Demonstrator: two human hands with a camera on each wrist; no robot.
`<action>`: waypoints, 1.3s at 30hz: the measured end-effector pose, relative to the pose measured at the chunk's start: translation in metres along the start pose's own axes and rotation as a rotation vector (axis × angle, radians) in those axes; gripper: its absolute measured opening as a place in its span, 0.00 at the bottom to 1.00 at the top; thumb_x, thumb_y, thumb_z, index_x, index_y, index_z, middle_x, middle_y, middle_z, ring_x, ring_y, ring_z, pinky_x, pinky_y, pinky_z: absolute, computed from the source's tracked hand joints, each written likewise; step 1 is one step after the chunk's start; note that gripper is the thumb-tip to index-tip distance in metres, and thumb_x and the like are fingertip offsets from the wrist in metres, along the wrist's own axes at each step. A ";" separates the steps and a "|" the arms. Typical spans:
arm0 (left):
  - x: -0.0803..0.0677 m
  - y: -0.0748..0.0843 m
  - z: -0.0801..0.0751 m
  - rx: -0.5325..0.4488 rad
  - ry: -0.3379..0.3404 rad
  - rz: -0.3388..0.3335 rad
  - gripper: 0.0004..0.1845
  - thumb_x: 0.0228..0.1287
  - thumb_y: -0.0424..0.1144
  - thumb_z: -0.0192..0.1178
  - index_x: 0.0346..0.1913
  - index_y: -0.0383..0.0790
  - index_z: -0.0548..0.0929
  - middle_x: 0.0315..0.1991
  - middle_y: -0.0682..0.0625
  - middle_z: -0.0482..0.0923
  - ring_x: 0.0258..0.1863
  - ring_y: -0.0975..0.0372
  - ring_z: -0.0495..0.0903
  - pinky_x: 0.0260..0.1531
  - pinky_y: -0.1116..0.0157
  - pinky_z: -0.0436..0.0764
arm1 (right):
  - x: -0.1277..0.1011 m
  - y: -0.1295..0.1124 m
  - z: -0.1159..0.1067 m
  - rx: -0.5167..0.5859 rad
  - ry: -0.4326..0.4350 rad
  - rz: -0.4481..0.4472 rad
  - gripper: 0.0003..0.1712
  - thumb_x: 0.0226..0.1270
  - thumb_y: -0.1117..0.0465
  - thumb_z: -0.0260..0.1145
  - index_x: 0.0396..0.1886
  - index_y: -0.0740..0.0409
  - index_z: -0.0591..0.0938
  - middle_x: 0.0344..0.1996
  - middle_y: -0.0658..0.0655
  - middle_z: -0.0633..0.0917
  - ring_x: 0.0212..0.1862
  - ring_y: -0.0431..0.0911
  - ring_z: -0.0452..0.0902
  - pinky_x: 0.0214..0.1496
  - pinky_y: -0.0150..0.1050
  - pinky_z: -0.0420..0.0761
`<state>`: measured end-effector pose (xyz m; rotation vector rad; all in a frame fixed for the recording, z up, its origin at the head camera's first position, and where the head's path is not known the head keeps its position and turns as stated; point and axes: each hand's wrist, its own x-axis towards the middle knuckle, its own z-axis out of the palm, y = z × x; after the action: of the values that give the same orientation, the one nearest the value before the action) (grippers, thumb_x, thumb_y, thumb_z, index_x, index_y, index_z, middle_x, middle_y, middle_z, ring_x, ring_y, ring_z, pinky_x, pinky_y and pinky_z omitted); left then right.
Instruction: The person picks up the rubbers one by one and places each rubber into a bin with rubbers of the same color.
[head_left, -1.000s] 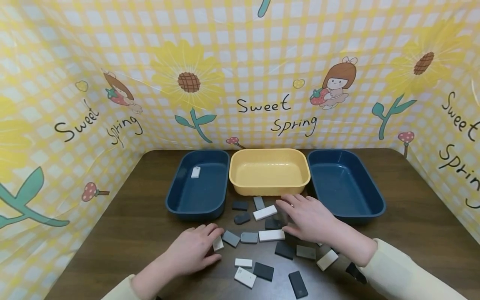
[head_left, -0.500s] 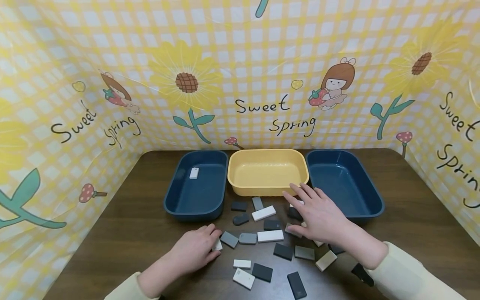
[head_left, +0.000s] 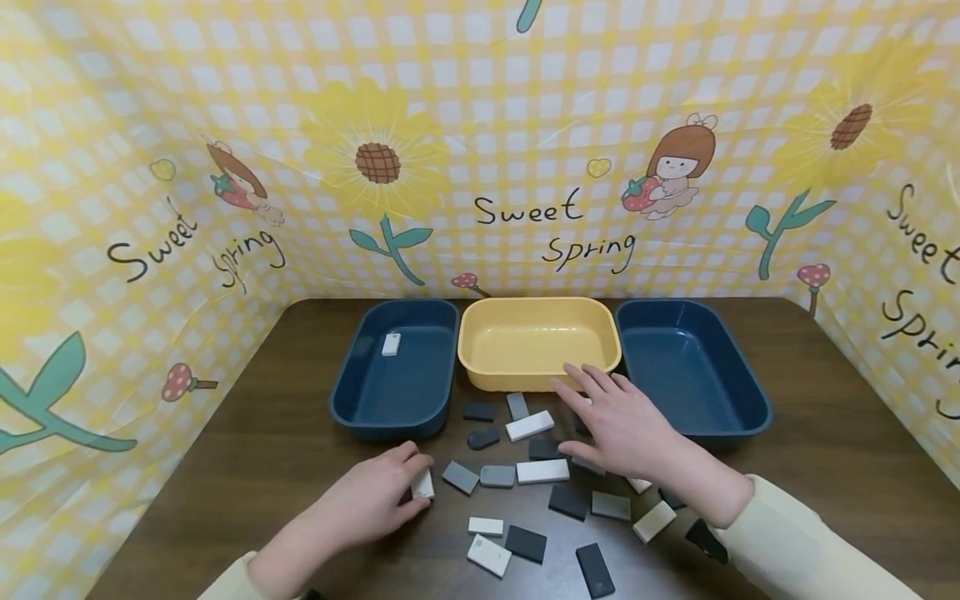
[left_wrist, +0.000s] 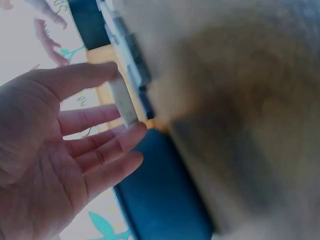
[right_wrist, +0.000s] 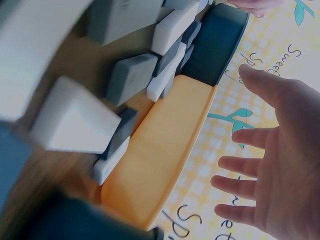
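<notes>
My left hand (head_left: 371, 504) pinches a small white rectangular block (left_wrist: 123, 102) between thumb and fingertips, low over the table left of the scattered pieces. In the left wrist view the block's narrow side shows, and the other fingers are loosely bent. My right hand (head_left: 633, 437) is spread with extended fingers over the right part of the scatter, its fingertips near the front of the yellow bin (head_left: 540, 382). Its palm and fingers hold nothing in the right wrist view. Under it, some pieces are partly hidden. A white bar (head_left: 543, 472) and a dark block (head_left: 569, 502) lie close by.
A blue bin (head_left: 405, 392) at the left contains one small white block (head_left: 391, 344). Another blue bin (head_left: 690, 367) stands right of the yellow one. Several grey, black, white and beige pieces cover the table's middle, including a black block (head_left: 595, 570) near the front.
My left hand has drawn the white block leftward, away from the grey pieces. My right hand has lifted and its fingers have spread, shifting right and then slightly back left.
</notes>
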<state>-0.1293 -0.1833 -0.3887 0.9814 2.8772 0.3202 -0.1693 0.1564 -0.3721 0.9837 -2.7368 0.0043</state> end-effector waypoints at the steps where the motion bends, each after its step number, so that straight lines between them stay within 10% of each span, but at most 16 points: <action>1: -0.002 0.000 -0.003 -0.012 0.001 -0.001 0.20 0.58 0.44 0.69 0.50 0.35 0.81 0.35 0.55 0.70 0.28 0.67 0.69 0.28 0.67 0.75 | 0.003 -0.001 0.000 -0.001 0.001 -0.007 0.46 0.58 0.35 0.66 0.70 0.56 0.69 0.68 0.63 0.68 0.65 0.59 0.65 0.60 0.57 0.69; 22: -0.014 -0.020 -0.061 0.031 0.125 -0.082 0.20 0.56 0.43 0.70 0.49 0.36 0.81 0.40 0.53 0.76 0.30 0.66 0.74 0.29 0.66 0.76 | 0.061 -0.030 0.005 0.077 -0.073 -0.096 0.44 0.64 0.36 0.62 0.74 0.52 0.63 0.70 0.61 0.64 0.67 0.55 0.65 0.60 0.54 0.70; 39: 0.046 -0.084 -0.091 0.016 0.030 -0.109 0.20 0.58 0.38 0.68 0.52 0.31 0.80 0.40 0.47 0.76 0.35 0.57 0.76 0.35 0.59 0.77 | 0.089 -0.054 0.011 0.011 -0.158 -0.147 0.46 0.65 0.35 0.60 0.76 0.51 0.60 0.71 0.59 0.63 0.67 0.52 0.64 0.60 0.49 0.71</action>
<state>-0.2292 -0.2357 -0.3194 0.8256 2.9507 0.3059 -0.2039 0.0579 -0.3678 1.2358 -2.7991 -0.0873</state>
